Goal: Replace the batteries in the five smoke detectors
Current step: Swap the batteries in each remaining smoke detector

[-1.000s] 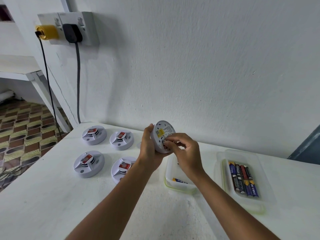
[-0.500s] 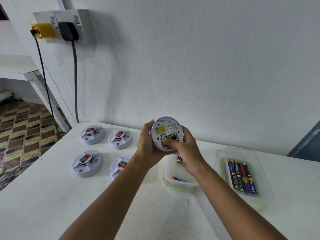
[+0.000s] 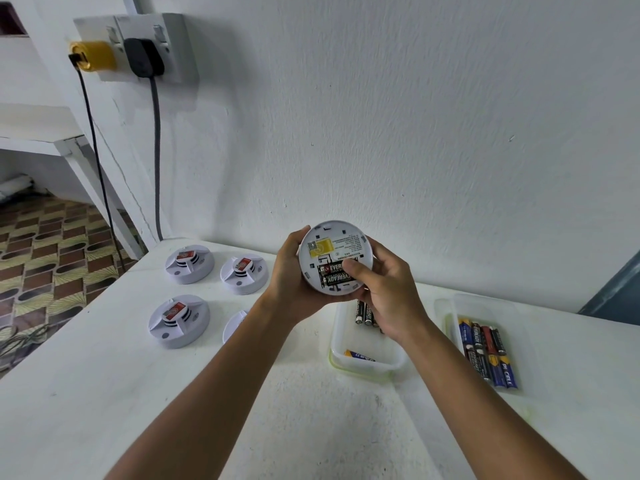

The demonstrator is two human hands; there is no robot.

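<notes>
I hold a round white smoke detector [image 3: 337, 249] up with its back facing me and its battery bay uncovered. Two black batteries [image 3: 332, 273] lie in the bay. My left hand [image 3: 289, 275] grips the detector's left rim. My right hand [image 3: 382, 289] holds the right side, thumb pressing on the batteries. Several more white detectors lie face up on the table: back left [image 3: 188, 265], back right [image 3: 244, 274], front left [image 3: 178, 320], and one [image 3: 235, 325] mostly hidden by my left forearm.
A clear tub [image 3: 363, 358] under my right wrist holds a few batteries. A clear tray [image 3: 485, 306] to the right holds several batteries [image 3: 488, 351]. The white table [image 3: 86, 393] meets the wall. A socket [image 3: 138, 46] with two hanging cables is at upper left.
The detector has turned so its back faces me squarely. My right hand moved from picking at the bay with fingertips to cupping the right side, thumb on the batteries.
</notes>
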